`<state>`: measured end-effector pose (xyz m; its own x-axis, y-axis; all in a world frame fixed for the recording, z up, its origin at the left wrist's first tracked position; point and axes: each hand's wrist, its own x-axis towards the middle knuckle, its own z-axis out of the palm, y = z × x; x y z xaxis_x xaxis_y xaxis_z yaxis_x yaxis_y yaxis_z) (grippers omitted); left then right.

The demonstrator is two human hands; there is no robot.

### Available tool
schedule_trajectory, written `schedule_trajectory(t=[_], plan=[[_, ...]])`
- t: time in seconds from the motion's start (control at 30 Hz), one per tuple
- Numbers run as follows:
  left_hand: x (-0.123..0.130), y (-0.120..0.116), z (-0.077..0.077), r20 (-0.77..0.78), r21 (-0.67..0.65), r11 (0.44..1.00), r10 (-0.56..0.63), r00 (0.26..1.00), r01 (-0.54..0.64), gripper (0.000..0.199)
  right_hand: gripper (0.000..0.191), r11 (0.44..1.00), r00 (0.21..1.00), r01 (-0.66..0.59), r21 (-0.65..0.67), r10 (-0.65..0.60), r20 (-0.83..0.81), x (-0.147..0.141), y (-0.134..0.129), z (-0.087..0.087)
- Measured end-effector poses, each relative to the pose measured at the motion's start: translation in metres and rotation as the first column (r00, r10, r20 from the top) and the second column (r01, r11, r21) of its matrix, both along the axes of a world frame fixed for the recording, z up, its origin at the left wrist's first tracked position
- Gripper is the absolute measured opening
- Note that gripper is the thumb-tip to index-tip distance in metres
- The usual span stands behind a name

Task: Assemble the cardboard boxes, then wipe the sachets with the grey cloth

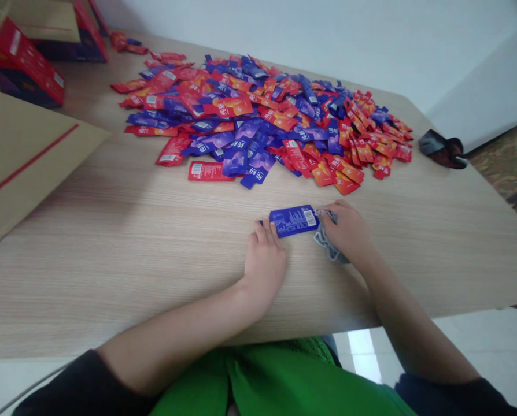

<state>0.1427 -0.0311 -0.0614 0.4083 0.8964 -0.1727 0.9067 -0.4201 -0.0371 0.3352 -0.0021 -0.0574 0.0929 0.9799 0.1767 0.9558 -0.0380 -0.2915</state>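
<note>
A blue sachet lies on the table, its printed back with a barcode facing up. The fingers of my left hand press its left end down against the tabletop. Closed around a crumpled grey cloth with a pale edge, my right hand rests at the sachet's right end, the cloth touching or nearly touching it. Beyond both hands spreads a large heap of red, orange and blue sachets.
Brown paper bags or cartons stand at the left, beside red and purple boxes. A dark, shiny crumpled object lies near the table's right edge. A white wall borders the table at the back.
</note>
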Motion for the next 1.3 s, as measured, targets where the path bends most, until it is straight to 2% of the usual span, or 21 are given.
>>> schedule_trajectory(t=[0.07, 0.13, 0.2, 0.27, 0.33, 0.43, 0.53, 0.6, 0.67, 0.73, 0.8, 0.9, 1.0, 1.1, 1.3], plan=[[0.0, -0.001, 0.0, 0.011, 0.006, 1.0, 0.002, 1.0, -0.002, 0.053, 0.026, 0.989, 0.994, -0.1, 0.113, 0.104, -0.037, -0.009, -0.004, 0.004], [-0.001, -0.002, 0.0, 0.02, 0.024, 1.0, 0.003, 1.0, -0.003, 0.052, 0.025, 0.951, 0.962, -0.257, 0.171, 0.268, -0.044, -0.025, -0.008, 0.004], [-0.001, -0.003, 0.001, 0.03, 0.036, 0.999, 0.0, 1.0, -0.001, 0.052, 0.023, 0.898, 0.904, -0.421, 0.125, 0.427, -0.021, -0.042, -0.012, 0.001], [-0.001, -0.002, 0.001, 0.041, 0.028, 1.0, -0.003, 0.999, 0.002, 0.051, 0.021, 0.863, 0.863, -0.504, 0.034, 0.505, -0.011, -0.051, -0.013, -0.005], [-0.001, -0.002, 0.001, 0.047, 0.02, 1.0, -0.006, 0.999, 0.005, 0.052, 0.019, 0.877, 0.877, -0.48, -0.024, 0.479, -0.028, -0.048, -0.011, -0.01], [-0.001, -0.002, -0.001, 0.052, 0.025, 1.0, -0.015, 0.999, 0.014, 0.053, 0.016, 0.94, 0.938, -0.341, -0.018, 0.339, -0.07, -0.029, -0.005, -0.009], [-0.001, -0.002, -0.002, 0.054, 0.027, 0.999, -0.018, 0.998, 0.016, 0.052, 0.016, 0.964, 0.96, -0.234, 0.13, 0.25, -0.125, -0.018, 0.005, 0.007], [-0.001, -0.003, -0.002, 0.046, 0.023, 1.0, -0.017, 0.999, 0.016, 0.052, 0.022, 0.944, 0.958, -0.177, 0.278, 0.23, -0.172, -0.024, 0.011, 0.019], [-0.001, -0.003, -0.002, 0.029, 0.03, 0.999, -0.026, 0.999, 0.025, 0.051, 0.03, 0.916, 0.952, -0.182, 0.357, 0.255, -0.17, -0.038, 0.017, 0.022], [-0.001, -0.003, -0.001, 0.015, 0.046, 0.998, -0.037, 0.999, 0.037, 0.051, 0.038, 0.906, 0.941, -0.288, 0.309, 0.327, -0.082, -0.055, 0.022, 0.015], [-0.001, -0.003, 0.0, 0.017, 0.055, 0.998, -0.036, 0.999, 0.035, 0.051, 0.044, 0.894, 0.909, -0.415, 0.169, 0.415, 0.039, -0.068, 0.025, 0.0], [0.0, -0.002, 0.0, 0.03, 0.051, 0.998, -0.029, 0.999, 0.027, 0.051, 0.044, 0.868, 0.859, -0.497, 0.011, 0.49, 0.15, -0.072, 0.026, -0.02], [0.001, -0.001, 0.0, 0.031, 0.046, 0.999, -0.028, 0.999, 0.027, 0.051, 0.039, 0.892, 0.877, -0.451, 0.023, 0.438, 0.195, -0.064, 0.023, -0.026], [0.0, 0.001, 0.0, 0.041, 0.043, 0.998, -0.036, 0.998, 0.034, 0.05, 0.035, 0.931, 0.918, -0.356, 0.08, 0.333, 0.216, -0.047, 0.021, -0.026], [-0.002, 0.003, 0.001, 0.042, 0.035, 0.998, -0.054, 0.998, 0.053, 0.05, 0.03, 0.977, 0.985, -0.15, 0.153, 0.134, 0.11, -0.003, 0.021, -0.026]])
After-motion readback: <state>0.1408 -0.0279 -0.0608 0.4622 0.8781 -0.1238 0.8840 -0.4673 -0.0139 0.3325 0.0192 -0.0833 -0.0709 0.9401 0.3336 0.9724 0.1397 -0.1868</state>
